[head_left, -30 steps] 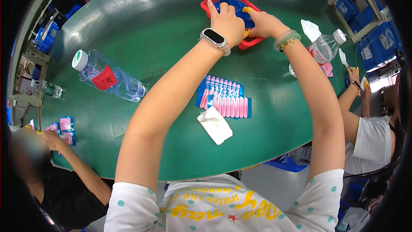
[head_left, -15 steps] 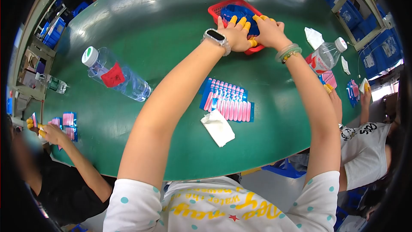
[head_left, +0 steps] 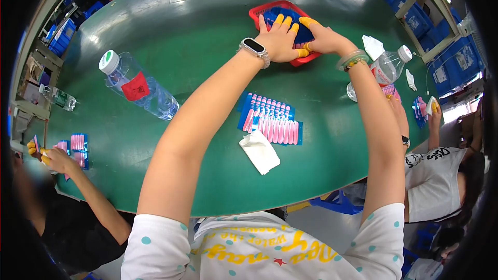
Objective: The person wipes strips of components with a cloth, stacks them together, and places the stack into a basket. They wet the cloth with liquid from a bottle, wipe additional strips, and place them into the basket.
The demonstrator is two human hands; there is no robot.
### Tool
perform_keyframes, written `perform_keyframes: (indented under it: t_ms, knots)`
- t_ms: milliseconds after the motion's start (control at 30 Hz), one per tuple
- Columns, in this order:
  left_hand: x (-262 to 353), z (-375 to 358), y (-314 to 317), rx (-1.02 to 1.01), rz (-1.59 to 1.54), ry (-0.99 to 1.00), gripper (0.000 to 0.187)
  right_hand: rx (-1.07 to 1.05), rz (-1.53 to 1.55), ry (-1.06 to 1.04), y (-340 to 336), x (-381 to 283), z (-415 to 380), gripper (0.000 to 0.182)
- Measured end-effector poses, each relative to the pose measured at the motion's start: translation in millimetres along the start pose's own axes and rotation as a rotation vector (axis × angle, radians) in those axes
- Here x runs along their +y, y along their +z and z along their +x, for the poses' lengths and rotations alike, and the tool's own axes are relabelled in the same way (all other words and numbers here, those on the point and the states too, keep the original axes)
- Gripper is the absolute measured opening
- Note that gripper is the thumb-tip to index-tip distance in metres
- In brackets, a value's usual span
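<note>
Views: one only, the head camera; no second view shares the scene.
Position: worn on the person's head, above the near edge of the green table.
Facing: forward and steeply down; the person's own shirt fills the bottom of the frame, the table's far edge the top.
Nearness: close; both forearms run from the bottom to the upper centre of the frame.
Lens: wide fisheye, corners dark, table edge bowed.
</note>
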State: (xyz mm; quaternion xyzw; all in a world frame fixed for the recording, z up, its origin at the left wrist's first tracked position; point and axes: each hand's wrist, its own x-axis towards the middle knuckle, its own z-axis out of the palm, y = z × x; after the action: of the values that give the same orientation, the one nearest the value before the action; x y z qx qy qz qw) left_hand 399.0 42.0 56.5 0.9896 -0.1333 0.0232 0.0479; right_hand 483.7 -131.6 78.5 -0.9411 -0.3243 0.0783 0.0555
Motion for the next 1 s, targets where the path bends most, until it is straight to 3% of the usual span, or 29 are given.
perform_keyframes:
  t_ms: [67, 133, 200, 233, 267, 333, 367, 467, 500, 533, 600, 767, 867, 1000]
  knots:
    - [-0.4, 1.9, -3.6, -0.036, -0.014, -0.017, 0.088, -0.050, 0.346, -0.053, -9.9, 5.0, -0.5, 0.081]
    - [-0.4, 1.7, -6.8, -0.083, -0.028, -0.034, 0.088, -0.012, 0.307, -0.075, -10.6, -0.4, -2.3, 0.083]
    - [-2.1, 4.7, -9.2, -0.091, -0.029, -0.029, 0.088, -0.024, -0.117, -0.004, -7.6, -7.3, -1.1, 0.087]
    - [-5.7, 5.0, 0.5, 0.100, -0.061, -0.004, 0.089, -0.010, -0.139, -0.001, -8.2, -13.2, -4.3, 0.087]
    - [-9.3, 8.7, 3.3, 0.102, -0.062, -0.005, 0.089, -0.010, -0.142, -0.002, -9.7, -7.7, -2.4, 0.087]
    - [-12.2, 9.2, 3.1, 0.019, -0.052, 0.003, 0.088, 0.030, 0.173, -0.144, -17.9, -6.7, -5.0, 0.084]
    - [-13.1, 9.3, 3.5, 0.018, -0.053, 0.001, 0.088, -0.051, 0.365, -0.105, -26.7, -2.0, -9.1, 0.078]
    - [-11.4, 7.2, 4.0, 0.016, -0.075, 0.006, 0.087, 0.094, 0.421, 0.011, -19.5, 13.6, 10.6, 0.072]
    - [-11.8, 7.9, 6.8, 0.030, -0.079, 0.000, 0.087, 0.244, 0.262, -0.062, -11.2, 14.9, 15.6, 0.064]
    - [-11.8, 8.1, 7.4, 0.046, -0.082, -0.005, 0.087, 0.244, 0.261, -0.059, -1.5, 18.8, 24.0, 0.064]
    - [-11.8, 6.4, 8.2, 0.055, -0.083, 0.002, 0.085, 0.258, -0.019, -0.041, 11.8, 21.5, 41.1, 0.051]
    - [-15.0, 5.8, -3.1, -0.032, -0.019, 0.005, 0.080, 0.295, -0.084, -0.059, 11.0, 1.4, 19.6, 0.052]
    - [-15.8, 8.1, 4.0, 0.024, -0.029, 0.071, 0.079, 0.194, -0.246, 0.003, 8.2, -2.4, 12.4, 0.054]
    - [-11.1, 6.8, -7.7, -0.025, -0.041, -0.014, 0.079, 0.257, -0.254, -0.022, 16.1, 2.6, 19.4, 0.056]
